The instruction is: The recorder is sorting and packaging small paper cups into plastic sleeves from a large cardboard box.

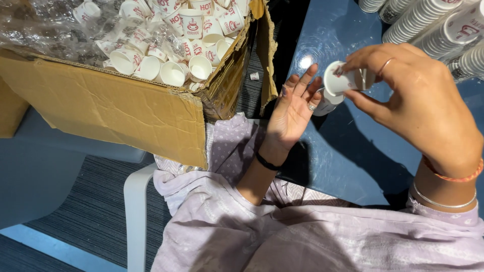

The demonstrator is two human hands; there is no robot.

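Observation:
My right hand (418, 100) grips a small white paper cup (339, 80) by its base, tilted on its side with the mouth facing left. My left hand (293, 110) is open, palm up and fingers spread, just left of and below that cup. Behind the left hand's fingertips another white cup (322, 107) shows partly; whether the fingers hold it I cannot tell. Both hands hover over a dark blue table (348, 161).
A torn cardboard box (116, 106) at the left holds several loose white cups with red print (174, 73) inside clear plastic. Stacked rows of cups (428, 20) lie on the table at top right. A single tiny cup (254, 76) lies on the floor. White chair frame (136, 216) below.

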